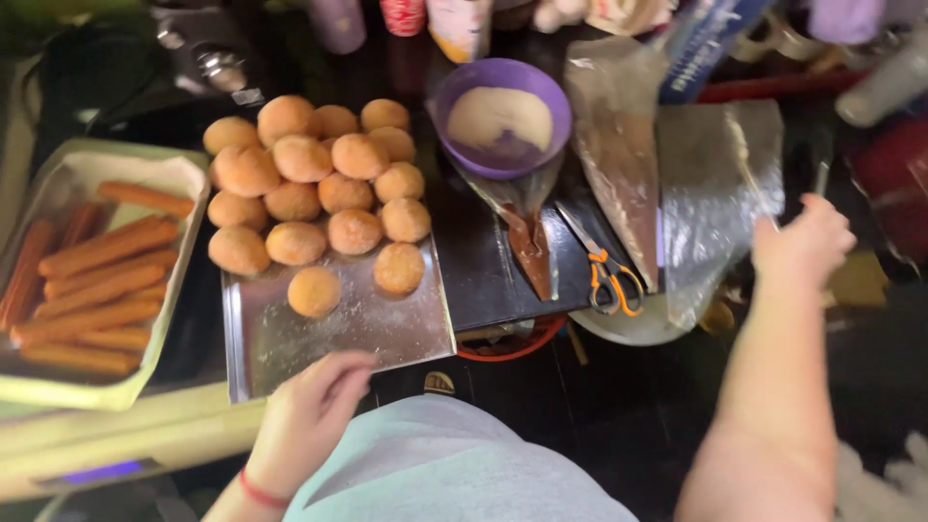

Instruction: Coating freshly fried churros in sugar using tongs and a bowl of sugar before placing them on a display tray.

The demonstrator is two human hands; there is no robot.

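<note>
My left hand rests at the near edge of a metal tray, fingers loosely curled, holding nothing. The tray carries several round sugared doughnut balls. My right hand is stretched out to the right, closed around the edge of a clear plastic piping bag; the hand is motion-blurred. A second piping bag with brown filling lies below a purple bowl of pale sugar or cream. Orange-handled scissors lie between the bags.
A pale green tray of long fried churro sticks sits at the left. Cups and bottles line the far side. A dark appliance stands at the back left. A red-rimmed dish peeks from under the dark board.
</note>
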